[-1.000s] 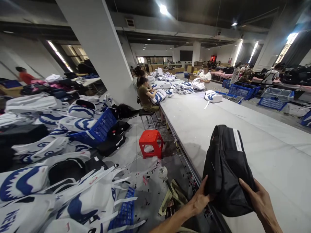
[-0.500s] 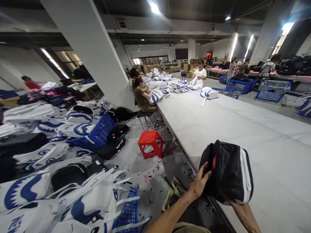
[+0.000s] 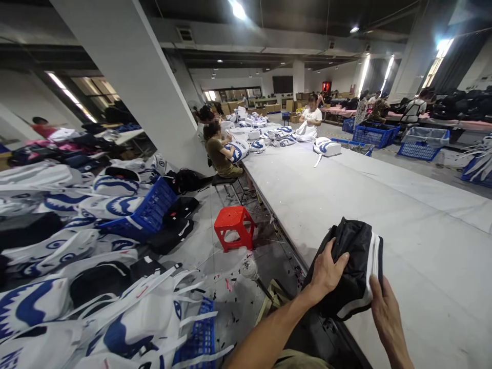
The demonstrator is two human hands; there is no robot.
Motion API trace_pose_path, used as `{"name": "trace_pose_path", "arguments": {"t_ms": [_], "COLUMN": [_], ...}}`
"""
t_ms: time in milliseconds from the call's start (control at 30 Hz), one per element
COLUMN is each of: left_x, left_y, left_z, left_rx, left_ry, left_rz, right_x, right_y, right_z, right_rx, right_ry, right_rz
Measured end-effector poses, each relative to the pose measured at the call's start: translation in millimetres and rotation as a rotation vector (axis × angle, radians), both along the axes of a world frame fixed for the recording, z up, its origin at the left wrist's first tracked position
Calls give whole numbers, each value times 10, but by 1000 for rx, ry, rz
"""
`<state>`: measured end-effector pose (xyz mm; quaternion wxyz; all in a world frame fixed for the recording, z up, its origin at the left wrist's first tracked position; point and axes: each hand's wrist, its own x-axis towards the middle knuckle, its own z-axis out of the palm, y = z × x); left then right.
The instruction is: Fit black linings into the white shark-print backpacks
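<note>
I hold a black backpack with a white stripe (image 3: 355, 261) at the near edge of the long grey table (image 3: 384, 205). My left hand (image 3: 327, 270) grips the top of the bag, fingers curled into the black fabric. On the bag's right side, by the white stripe, my right hand (image 3: 385, 309) presses against it from below. The bag lies crumpled and low on the table edge.
White bags with blue shark prints (image 3: 115, 318) pile up in blue crates (image 3: 154, 205) on the left. A red stool (image 3: 233, 227) stands on the floor by the table. People sit working at the table's far end (image 3: 221, 154). A white pillar (image 3: 146, 87) rises behind.
The bag has been turned and lowered toward the table edge. My left hand moved from the bag's side onto its top; my right hand came back into sight beside the white stripe.
</note>
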<state>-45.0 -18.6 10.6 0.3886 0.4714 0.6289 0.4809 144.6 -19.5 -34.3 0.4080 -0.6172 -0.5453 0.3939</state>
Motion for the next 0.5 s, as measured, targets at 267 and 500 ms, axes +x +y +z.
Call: {"name": "trace_pose_path", "arguments": {"t_ms": [267, 500], "left_x": [-65, -111], "left_y": [79, 195], "left_z": [-245, -286], "left_rx": [58, 85], "left_ry": [60, 161], "left_rz": [86, 115], "right_x": [-195, -242], "right_y": [48, -18], "right_z": [60, -27], "right_rx": [-114, 1], "right_ry": [-73, 87], "right_rz": [-68, -50]}}
